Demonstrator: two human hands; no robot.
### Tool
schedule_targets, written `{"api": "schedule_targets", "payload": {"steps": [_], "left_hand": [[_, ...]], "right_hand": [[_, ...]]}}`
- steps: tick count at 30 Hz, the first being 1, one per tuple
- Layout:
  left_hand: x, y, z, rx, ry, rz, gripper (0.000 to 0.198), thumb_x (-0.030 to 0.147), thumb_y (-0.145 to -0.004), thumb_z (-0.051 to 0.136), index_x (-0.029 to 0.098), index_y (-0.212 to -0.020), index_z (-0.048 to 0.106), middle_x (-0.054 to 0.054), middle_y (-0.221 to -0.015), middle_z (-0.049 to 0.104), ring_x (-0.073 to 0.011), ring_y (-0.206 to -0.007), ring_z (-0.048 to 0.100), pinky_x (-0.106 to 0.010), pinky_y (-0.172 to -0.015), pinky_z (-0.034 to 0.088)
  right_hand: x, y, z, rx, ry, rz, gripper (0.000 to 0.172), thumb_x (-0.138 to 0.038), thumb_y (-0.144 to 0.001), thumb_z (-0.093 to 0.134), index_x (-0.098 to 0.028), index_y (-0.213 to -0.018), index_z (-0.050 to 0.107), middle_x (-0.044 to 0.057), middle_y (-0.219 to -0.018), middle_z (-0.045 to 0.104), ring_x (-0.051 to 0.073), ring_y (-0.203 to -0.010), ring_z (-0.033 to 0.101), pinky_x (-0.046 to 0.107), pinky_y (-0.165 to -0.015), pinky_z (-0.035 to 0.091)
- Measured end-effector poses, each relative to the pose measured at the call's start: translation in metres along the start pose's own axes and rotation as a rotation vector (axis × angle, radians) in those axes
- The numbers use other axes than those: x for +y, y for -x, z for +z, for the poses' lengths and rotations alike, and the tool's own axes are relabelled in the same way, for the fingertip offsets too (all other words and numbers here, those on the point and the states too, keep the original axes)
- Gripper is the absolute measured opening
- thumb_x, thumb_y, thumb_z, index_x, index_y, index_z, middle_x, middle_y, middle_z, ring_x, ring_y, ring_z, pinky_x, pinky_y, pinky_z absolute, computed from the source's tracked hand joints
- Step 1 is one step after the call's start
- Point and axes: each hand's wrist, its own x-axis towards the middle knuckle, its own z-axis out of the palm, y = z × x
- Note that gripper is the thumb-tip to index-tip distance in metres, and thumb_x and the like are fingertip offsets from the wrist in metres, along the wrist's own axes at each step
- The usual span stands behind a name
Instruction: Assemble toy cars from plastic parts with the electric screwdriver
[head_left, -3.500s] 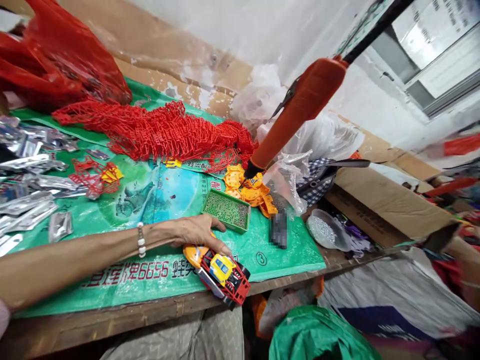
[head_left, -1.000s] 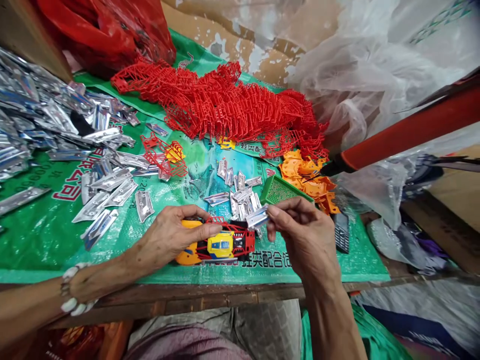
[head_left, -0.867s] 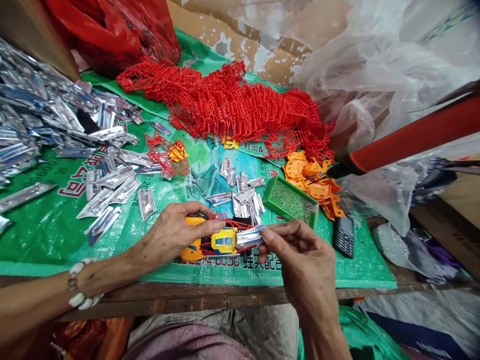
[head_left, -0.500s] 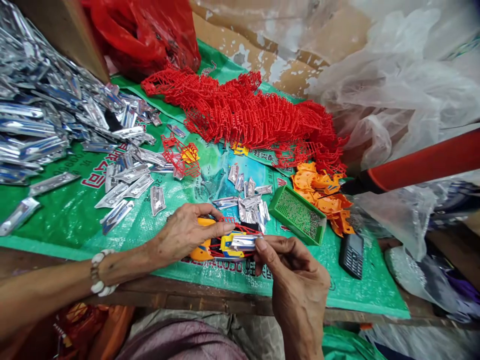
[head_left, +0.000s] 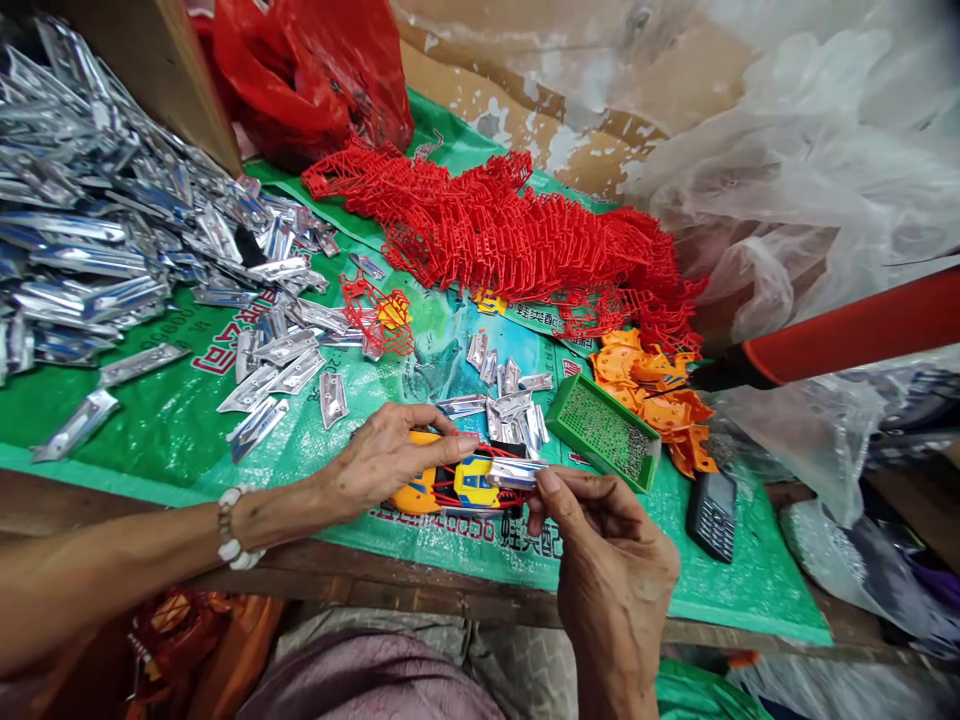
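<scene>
A toy car body in orange, with a red lattice frame and a yellow-and-blue middle piece, lies near the front of the green sheet. My left hand holds it from the left, thumb laid across its top and fingers on the far side. Between the thumb and fingertips of my right hand is the right end of a shiny silver panel. This panel lies over the right part of the car, beside the yellow piece. Whether it touches the frame underneath I cannot tell.
Loose silver panels lie behind the car; a large silver heap fills the left. Red lattice frames are piled at the back. Rightward are a green tray of small screws, orange parts, a keypad phone and a red-and-black tool.
The silver panel has shifted right relative to the yellow piece, uncovering more of it. Both hands keep their hold. The whole scene sits slightly further right in view.
</scene>
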Motion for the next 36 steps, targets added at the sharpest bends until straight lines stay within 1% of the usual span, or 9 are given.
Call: {"api": "schedule_targets", "payload": {"steps": [5, 10, 14, 16, 18, 20, 22, 29, 36], "left_hand": [[-0.001, 0.002, 0.001, -0.025, 0.087, 0.047, 0.054, 0.068, -0.076, 0.063, 0.017, -0.09, 0.075, -0.002, -0.081, 0.07, -0.0197, -0.073, 0.063, -0.024, -0.058, 0.044], [0.001, 0.006, 0.0, 0.015, 0.124, 0.062, 0.059, 0.072, -0.086, 0.05, 0.016, -0.078, 0.069, -0.002, -0.076, 0.067, -0.0189, -0.071, 0.063, -0.024, -0.059, 0.047], [-0.002, 0.007, 0.0, -0.087, 0.125, 0.061, 0.052, 0.06, -0.075, 0.073, 0.017, -0.104, 0.071, -0.001, -0.08, 0.072, -0.0182, -0.068, 0.066, -0.024, -0.057, 0.049], [-0.008, 0.008, 0.002, -0.023, 0.063, 0.189, 0.048, 0.05, -0.073, 0.08, 0.018, -0.108, 0.071, -0.001, -0.085, 0.074, -0.0181, -0.072, 0.067, -0.025, -0.063, 0.053], [-0.016, 0.009, 0.006, 0.098, -0.066, 0.419, 0.043, 0.044, -0.075, 0.083, 0.017, -0.106, 0.072, -0.003, -0.091, 0.075, -0.0188, -0.079, 0.069, -0.027, -0.072, 0.055], [-0.023, 0.01, 0.01, 0.191, -0.213, 0.631, 0.044, 0.042, -0.078, 0.083, 0.014, -0.11, 0.071, -0.006, -0.095, 0.075, -0.02, -0.084, 0.071, -0.03, -0.078, 0.056], [-0.029, 0.011, 0.013, 0.238, -0.312, 0.754, 0.05, 0.042, -0.081, 0.081, 0.01, -0.117, 0.068, -0.009, -0.1, 0.075, -0.0212, -0.086, 0.072, -0.031, -0.079, 0.057], [-0.025, 0.014, 0.015, 0.309, -0.402, 0.859, 0.05, 0.045, -0.088, 0.075, 0.01, -0.121, 0.064, -0.012, -0.105, 0.076, -0.0209, -0.092, 0.075, -0.028, -0.084, 0.06], [-0.024, 0.015, 0.015, 0.288, -0.375, 0.896, 0.044, 0.043, -0.09, 0.073, 0.013, -0.121, 0.062, -0.009, -0.103, 0.075, -0.019, -0.09, 0.074, -0.026, -0.08, 0.061]], "right_hand": [[0.001, -0.001, -0.003, 0.007, -0.095, 0.087, 0.031, -0.035, -0.059, 0.093, -0.016, -0.07, 0.071, 0.001, -0.058, 0.067, 0.011, -0.046, 0.058, 0.025, -0.05, 0.051], [0.002, 0.001, -0.003, 0.013, -0.121, 0.126, 0.03, -0.035, -0.06, 0.092, -0.017, -0.07, 0.071, 0.001, -0.057, 0.066, 0.011, -0.046, 0.058, 0.026, -0.051, 0.049], [-0.001, 0.002, -0.005, 0.023, -0.14, 0.132, 0.031, -0.035, -0.06, 0.092, -0.016, -0.067, 0.069, 0.001, -0.056, 0.065, 0.011, -0.043, 0.056, 0.025, -0.048, 0.047], [-0.003, 0.002, -0.008, 0.028, -0.141, 0.128, 0.03, -0.034, -0.06, 0.092, -0.016, -0.067, 0.069, 0.001, -0.056, 0.065, 0.011, -0.043, 0.056, 0.025, -0.047, 0.046], [-0.005, 0.002, -0.011, 0.036, -0.139, 0.113, 0.03, -0.033, -0.06, 0.092, -0.015, -0.068, 0.069, 0.001, -0.057, 0.066, 0.011, -0.043, 0.056, 0.024, -0.045, 0.045], [-0.007, 0.003, -0.013, 0.043, -0.134, 0.089, 0.029, -0.033, -0.061, 0.091, -0.015, -0.068, 0.07, 0.002, -0.058, 0.067, 0.011, -0.043, 0.057, 0.024, -0.044, 0.045], [-0.009, 0.005, -0.011, 0.039, -0.109, 0.057, 0.026, -0.032, -0.064, 0.09, -0.015, -0.069, 0.071, 0.002, -0.058, 0.067, 0.011, -0.043, 0.057, 0.024, -0.043, 0.046], [-0.015, 0.019, 0.007, -0.042, 0.047, -0.01, 0.021, -0.035, -0.072, 0.084, -0.017, -0.074, 0.074, 0.001, -0.058, 0.068, 0.011, -0.045, 0.059, 0.021, -0.043, 0.05], [-0.016, 0.025, 0.008, -0.053, 0.105, 0.015, 0.023, -0.039, -0.074, 0.084, -0.017, -0.074, 0.075, 0.001, -0.058, 0.068, 0.011, -0.046, 0.059, 0.02, -0.043, 0.05]]}}
